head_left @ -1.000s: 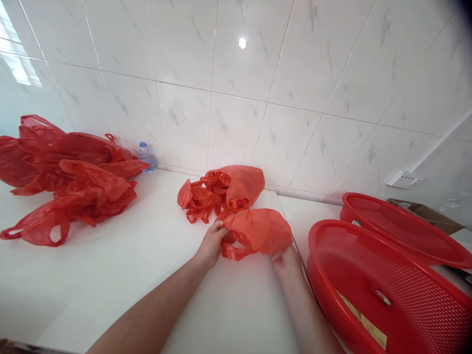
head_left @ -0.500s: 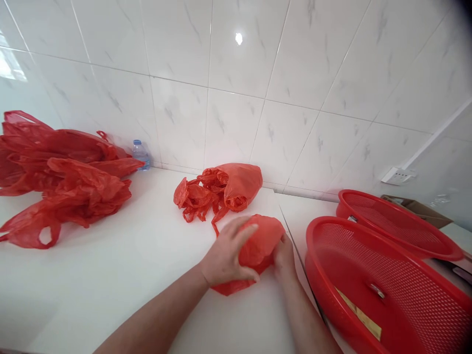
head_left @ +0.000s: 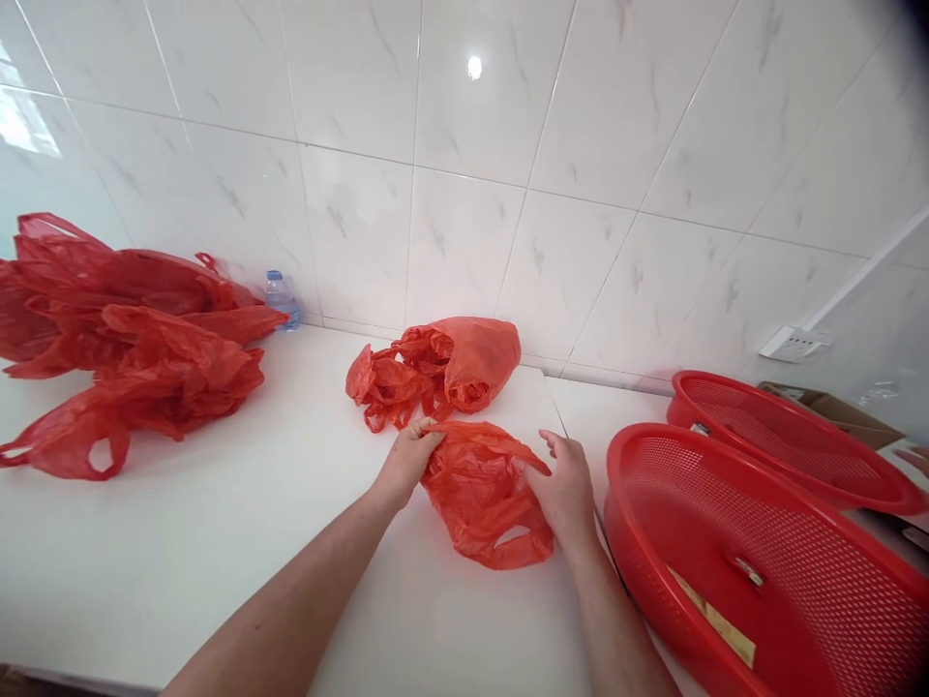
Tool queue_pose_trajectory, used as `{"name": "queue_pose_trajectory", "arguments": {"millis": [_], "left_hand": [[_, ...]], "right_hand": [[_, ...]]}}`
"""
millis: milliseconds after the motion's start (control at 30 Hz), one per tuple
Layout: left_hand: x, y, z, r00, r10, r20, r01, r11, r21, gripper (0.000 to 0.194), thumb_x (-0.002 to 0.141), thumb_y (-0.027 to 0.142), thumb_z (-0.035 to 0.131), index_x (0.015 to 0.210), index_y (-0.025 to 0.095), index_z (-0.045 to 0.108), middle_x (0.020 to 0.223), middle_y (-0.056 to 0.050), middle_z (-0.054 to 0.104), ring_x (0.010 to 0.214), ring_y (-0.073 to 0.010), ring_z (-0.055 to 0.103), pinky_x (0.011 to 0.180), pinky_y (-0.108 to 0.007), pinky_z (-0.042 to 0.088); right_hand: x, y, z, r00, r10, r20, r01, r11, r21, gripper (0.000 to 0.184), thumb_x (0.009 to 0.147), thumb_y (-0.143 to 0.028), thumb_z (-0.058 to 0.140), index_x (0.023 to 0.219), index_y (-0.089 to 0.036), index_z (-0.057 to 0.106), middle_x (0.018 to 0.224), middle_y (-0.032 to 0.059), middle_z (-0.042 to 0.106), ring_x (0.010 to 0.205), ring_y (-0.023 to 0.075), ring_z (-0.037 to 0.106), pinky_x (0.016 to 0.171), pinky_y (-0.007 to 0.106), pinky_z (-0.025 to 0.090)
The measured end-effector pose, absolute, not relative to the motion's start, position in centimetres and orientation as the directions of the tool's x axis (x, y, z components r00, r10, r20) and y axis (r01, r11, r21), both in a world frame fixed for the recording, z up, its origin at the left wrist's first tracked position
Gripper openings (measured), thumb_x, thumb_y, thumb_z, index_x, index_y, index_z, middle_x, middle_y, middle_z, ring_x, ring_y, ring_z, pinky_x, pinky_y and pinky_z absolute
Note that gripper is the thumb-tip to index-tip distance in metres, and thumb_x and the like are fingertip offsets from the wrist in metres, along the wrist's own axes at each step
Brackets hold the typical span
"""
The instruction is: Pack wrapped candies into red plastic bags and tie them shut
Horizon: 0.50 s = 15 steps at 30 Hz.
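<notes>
Red plastic bag (head_left: 479, 484) held between two hands

Position: over the bench (head_left: 305, 474), nearer the person than the bunched bags (head_left: 483, 363).
Orientation: long axis diagonal, far left to near right; handle loop (head_left: 528, 554) points toward the person.
Appearance: translucent, thin, creased.
Grip: left hand (head_left: 407, 465) pinches the far-left edge; right hand (head_left: 572, 489) is unclenched, thumb and forefinger spread at the right edge.

The person's left forearm (head_left: 294, 600) is bare, marked by one small dark spot (head_left: 256, 627), and widens away from the wrist. The right forearm (head_left: 611, 605) is bare too; the left grip (head_left: 404, 466) and right grip (head_left: 571, 486) are bare human hands.
</notes>
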<state>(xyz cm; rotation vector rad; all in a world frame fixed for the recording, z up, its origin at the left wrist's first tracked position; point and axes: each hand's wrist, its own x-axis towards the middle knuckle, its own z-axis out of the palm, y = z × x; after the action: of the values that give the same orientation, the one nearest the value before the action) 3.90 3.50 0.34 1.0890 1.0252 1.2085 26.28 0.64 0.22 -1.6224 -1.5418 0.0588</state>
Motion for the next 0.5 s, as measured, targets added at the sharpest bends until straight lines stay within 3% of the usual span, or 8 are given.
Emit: {"name": "queue_pose_trajectory", "arguments": {"millis": [100,200,300,400,500], "left_hand": [[4.7,3.6,-0.6,0.013,1.000,-0.010,-0.247,0.013,0.969,0.017,0.074,0.035,0.059,0.075,0.018,0.054,0.060,0.004,0.053,0.054,-0.0108,0.053,0.052,-0.022,0.041],[5.3,3.7,-1.2,-0.004,1.000,0.008,-0.345,-0.009,0.939,0.016,0.074,0.033,0.061,0.078,0.018,0.056,0.061,0.004,0.054,0.052,-0.0096,0.053,0.053,-0.021,0.042],[5.4,3.6,-1.3,0.067,0.998,-0.010,-0.478,0.041,0.877,0.017,0.071,0.030,0.065,0.078,0.017,0.056,0.062,0.004,0.056,0.053,-0.0093,0.054,0.052,-0.020,0.043],[5.2,3.5,-0.8,0.162,0.986,-0.042,-0.570,0.128,0.812,0.017,0.070,0.026,0.066,0.079,0.017,0.056,0.066,0.001,0.059,0.057,-0.0105,0.058,0.054,-0.021,0.045],[4.7,3.5,-0.4,0.207,0.976,-0.063,-0.636,0.183,0.749,0.015,0.069,0.022,0.066,0.078,0.016,0.056,0.070,0.000,0.061,0.059,-0.0105,0.059,0.056,-0.021,0.047]], "right_hand": [[25.2,-0.5,0.8,0.152,0.660,0.736,0.828,0.321,-0.459,0.030,0.078,-0.028,0.057,0.107,-0.018,0.059,0.102,0.0090,0.058,0.097,0.0225,0.054,0.084,0.036,0.045],[23.1,-1.8,0.8,0.039,0.597,0.801,0.776,0.488,-0.401,0.017,0.085,-0.021,0.049,0.096,-0.019,0.061,0.089,0.0060,0.062,0.087,0.0182,0.058,0.081,0.032,0.047],[21.4,-2.1,0.4,-0.093,0.748,0.657,0.747,0.489,-0.450,0.024,0.090,-0.020,0.039,0.102,-0.021,0.060,0.094,0.0047,0.066,0.087,0.0162,0.061,0.078,0.028,0.048],[21.6,-1.1,-0.2,-0.018,0.909,0.416,0.856,0.229,-0.463,0.032,0.090,-0.031,0.039,0.113,-0.019,0.057,0.108,0.0091,0.064,0.099,0.0224,0.059,0.081,0.034,0.047],[23.2,0.0,-0.5,0.093,0.981,0.169,0.894,-0.007,-0.448,0.045,0.089,-0.049,0.035,0.102,-0.017,0.063,0.095,0.0113,0.068,0.092,0.0274,0.061,0.076,0.039,0.046]]}}
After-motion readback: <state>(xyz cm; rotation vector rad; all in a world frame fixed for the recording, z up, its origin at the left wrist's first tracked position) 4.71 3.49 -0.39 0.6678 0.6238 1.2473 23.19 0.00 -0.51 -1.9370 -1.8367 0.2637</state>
